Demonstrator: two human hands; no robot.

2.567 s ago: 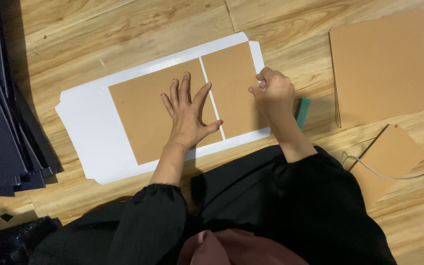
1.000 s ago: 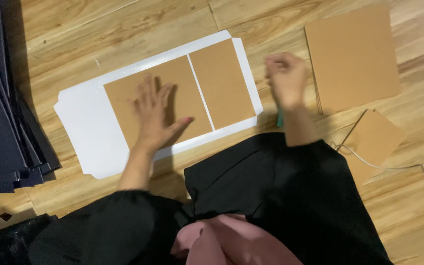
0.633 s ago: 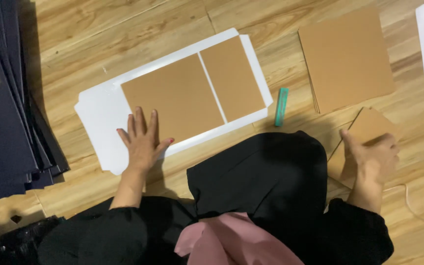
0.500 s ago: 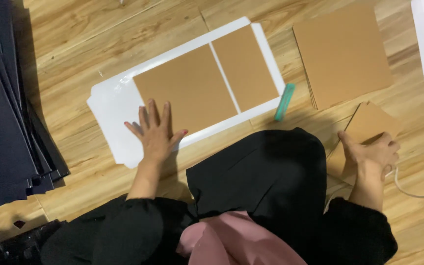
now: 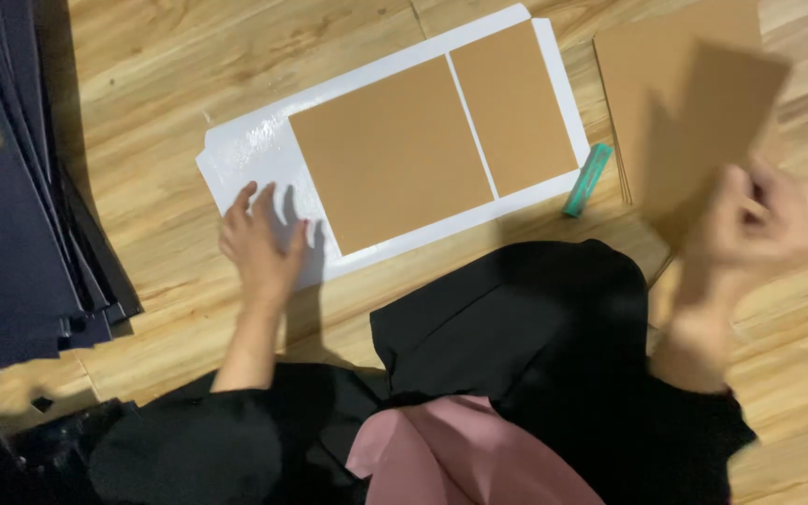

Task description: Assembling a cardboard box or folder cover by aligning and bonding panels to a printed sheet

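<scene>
**Two hands, one lifted card**

Your right hand [image 5: 761, 217] grasps a brown card piece [image 5: 714, 131], blurred, above the brown card stack [image 5: 638, 56]. Your left hand [image 5: 259, 245] lies flat, fingers spread, on the white sheet [image 5: 245, 154] beside two glued brown panels [image 5: 395, 154].

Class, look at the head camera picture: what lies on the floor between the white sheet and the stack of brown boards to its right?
A small teal tool lies there on the wooden floor, between the white sheet and the brown board stack.

Left hand [image 5: 259, 245] flat, palm down, fingers [image 5: 245, 198] spread. Right hand [image 5: 750, 220] raised, blurred, fingers pinched.
</scene>
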